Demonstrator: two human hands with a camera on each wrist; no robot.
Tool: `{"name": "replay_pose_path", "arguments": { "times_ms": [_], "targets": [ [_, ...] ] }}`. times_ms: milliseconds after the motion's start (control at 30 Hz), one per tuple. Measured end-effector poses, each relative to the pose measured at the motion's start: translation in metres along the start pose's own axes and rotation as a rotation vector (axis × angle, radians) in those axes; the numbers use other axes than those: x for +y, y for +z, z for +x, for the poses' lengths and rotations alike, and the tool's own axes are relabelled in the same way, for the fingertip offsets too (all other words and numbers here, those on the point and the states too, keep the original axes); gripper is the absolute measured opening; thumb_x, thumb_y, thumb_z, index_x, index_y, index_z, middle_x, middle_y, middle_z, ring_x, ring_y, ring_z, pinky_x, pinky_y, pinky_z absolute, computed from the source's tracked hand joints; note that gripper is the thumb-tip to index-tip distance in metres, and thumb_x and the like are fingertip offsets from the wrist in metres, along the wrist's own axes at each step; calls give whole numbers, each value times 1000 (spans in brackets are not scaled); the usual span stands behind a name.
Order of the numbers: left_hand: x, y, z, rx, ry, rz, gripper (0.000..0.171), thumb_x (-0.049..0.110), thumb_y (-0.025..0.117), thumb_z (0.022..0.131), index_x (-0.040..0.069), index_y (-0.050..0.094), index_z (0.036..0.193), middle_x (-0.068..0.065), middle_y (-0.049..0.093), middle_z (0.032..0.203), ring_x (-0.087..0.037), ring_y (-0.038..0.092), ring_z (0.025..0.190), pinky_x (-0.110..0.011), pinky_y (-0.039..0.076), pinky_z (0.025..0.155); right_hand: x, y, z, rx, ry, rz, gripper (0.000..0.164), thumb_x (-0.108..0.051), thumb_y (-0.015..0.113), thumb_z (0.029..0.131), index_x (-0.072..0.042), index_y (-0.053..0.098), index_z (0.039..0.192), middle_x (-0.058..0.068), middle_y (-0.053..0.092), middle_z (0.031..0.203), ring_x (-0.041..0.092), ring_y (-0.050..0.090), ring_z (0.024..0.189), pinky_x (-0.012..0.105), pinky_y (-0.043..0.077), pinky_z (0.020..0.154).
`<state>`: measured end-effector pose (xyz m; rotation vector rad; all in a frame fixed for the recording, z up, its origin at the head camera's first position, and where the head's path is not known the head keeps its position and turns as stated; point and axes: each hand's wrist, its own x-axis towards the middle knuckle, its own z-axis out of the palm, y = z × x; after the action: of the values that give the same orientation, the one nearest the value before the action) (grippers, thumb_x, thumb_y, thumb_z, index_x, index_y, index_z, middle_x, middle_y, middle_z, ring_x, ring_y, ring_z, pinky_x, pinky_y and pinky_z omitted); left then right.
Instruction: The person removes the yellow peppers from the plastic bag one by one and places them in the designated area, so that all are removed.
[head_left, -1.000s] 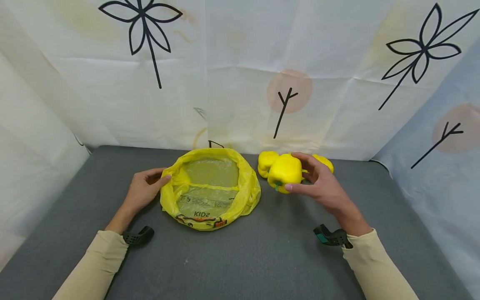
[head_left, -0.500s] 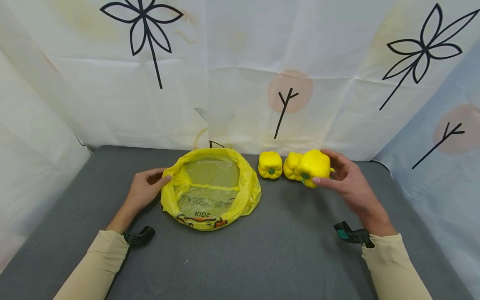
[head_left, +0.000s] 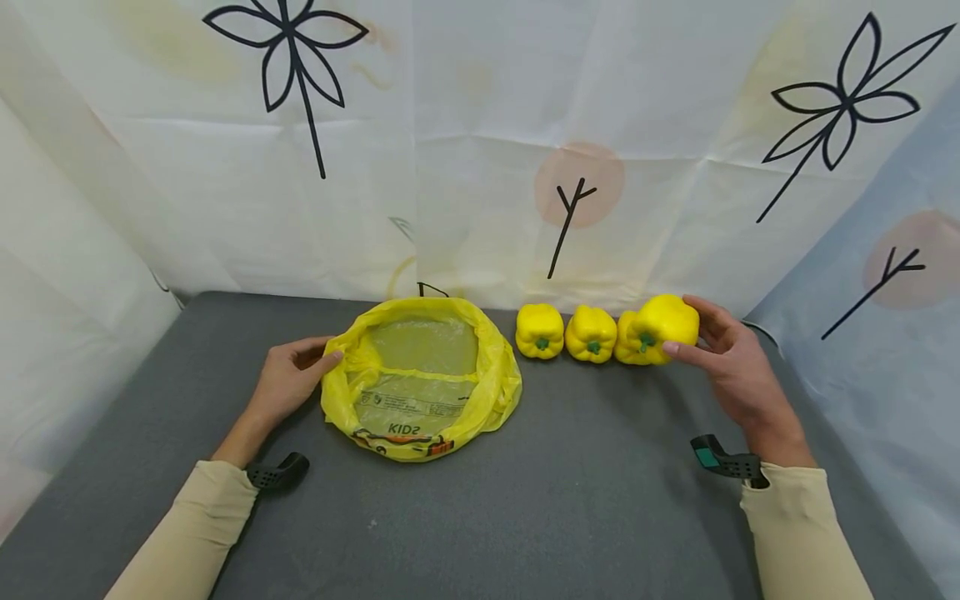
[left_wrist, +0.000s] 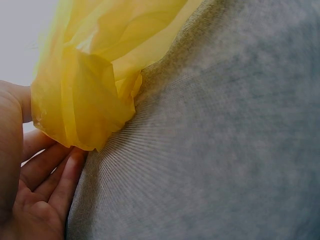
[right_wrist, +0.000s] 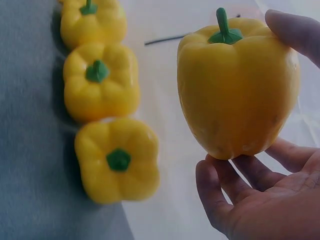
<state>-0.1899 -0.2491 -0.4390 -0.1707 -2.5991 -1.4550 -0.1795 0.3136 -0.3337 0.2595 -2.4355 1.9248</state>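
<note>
My right hand (head_left: 742, 379) holds a yellow bell pepper (head_left: 670, 327) with a green stem between thumb and fingertips, at the back right of the table. In the right wrist view, this pepper (right_wrist: 237, 90) stands stem up, apart from the row beside it. Three more yellow peppers line up along the back: one on the left (head_left: 540, 331), one in the middle (head_left: 591, 334), and one on the right (head_left: 627, 340) partly hidden behind the held one. My left hand (head_left: 288, 379) pinches the left rim of a yellow plastic bag (head_left: 495, 375), which sits with its wide mouth facing up.
The dark grey table (head_left: 480, 525) runs back to a white patterned cloth (head_left: 480, 225). More cloth hangs at the left and right sides. Black bands (head_left: 279, 472) are on both wrists.
My right hand has carried the pepper rightward along the row, past the middle pepper to the right one. My left hand and the bag have stayed in place.
</note>
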Motion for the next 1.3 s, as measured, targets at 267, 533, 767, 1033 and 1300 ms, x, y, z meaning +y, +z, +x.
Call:
{"name": "replay_pose_path", "arguments": {
  "times_ms": [267,533,767,1033,1300],
  "targets": [
    [1,-1,1,-5,7,-6,46,29,64,103,-2,62,137,-23,65,128,3,60,97,-11,49,78,13,-16,2,60,29,48,79,-5,67,99,-7,21,162,6,34,155,15,37,133,14,38,94],
    [0,-2,1,-5,13,-3,46,27,64,103,-2,62,137,-23,65,129,8,57,97,-10,48,79,22,-31,2,126,27,113,80,-3,67,98,-5,20,162,-9,44,138,8,45,122,13,39,93],
    [2,-2,0,-6,18,-6,45,27,65,102,-2,63,136,-23,66,127,11,56,95,-9,48,79,31,-44,0,203,31,164,79,-1,68,97,-4,22,161,-12,48,130,5,46,116,12,38,93],
    [3,-1,0,-5,16,-4,46,28,65,102,-3,62,136,-23,65,128,9,57,96,-9,48,79,41,-54,0,225,64,176,80,-3,70,96,-4,24,161,-11,48,128,6,46,115,12,38,93],
    [3,-1,0,-7,9,-5,46,28,64,103,-2,62,137,-23,65,128,10,56,96,-9,48,79,54,-66,0,154,92,144,80,-4,68,98,-3,19,162,-12,48,128,3,46,115,11,38,92]
  ]
}}
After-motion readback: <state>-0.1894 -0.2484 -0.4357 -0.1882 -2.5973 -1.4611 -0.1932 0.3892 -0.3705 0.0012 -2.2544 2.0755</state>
